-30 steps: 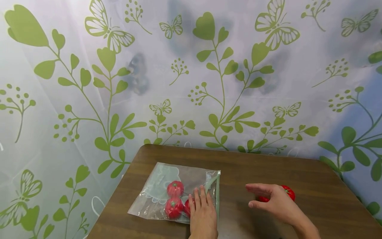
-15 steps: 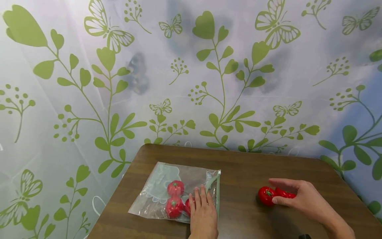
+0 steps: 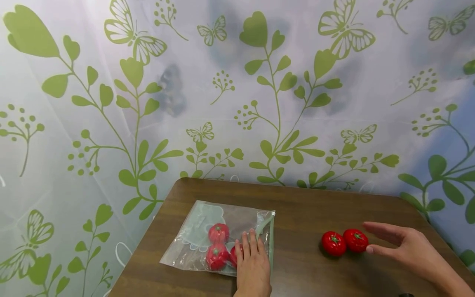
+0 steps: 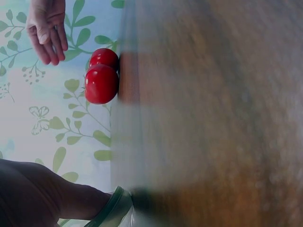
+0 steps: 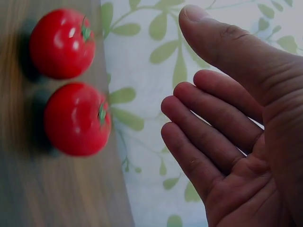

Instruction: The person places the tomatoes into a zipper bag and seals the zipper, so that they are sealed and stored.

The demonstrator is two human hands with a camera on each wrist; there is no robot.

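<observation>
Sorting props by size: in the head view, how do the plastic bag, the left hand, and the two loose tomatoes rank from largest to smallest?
1. Plastic bag
2. Left hand
3. The two loose tomatoes, which look alike in size, so they are not ranked apart.

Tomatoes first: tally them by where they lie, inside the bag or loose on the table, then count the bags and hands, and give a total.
Tomatoes inside the bag: 3
Tomatoes loose on the table: 2
Clear zip bag: 1
Hands: 2, left hand resting on the bag, right hand open beside the loose tomatoes
Total: 8
</observation>
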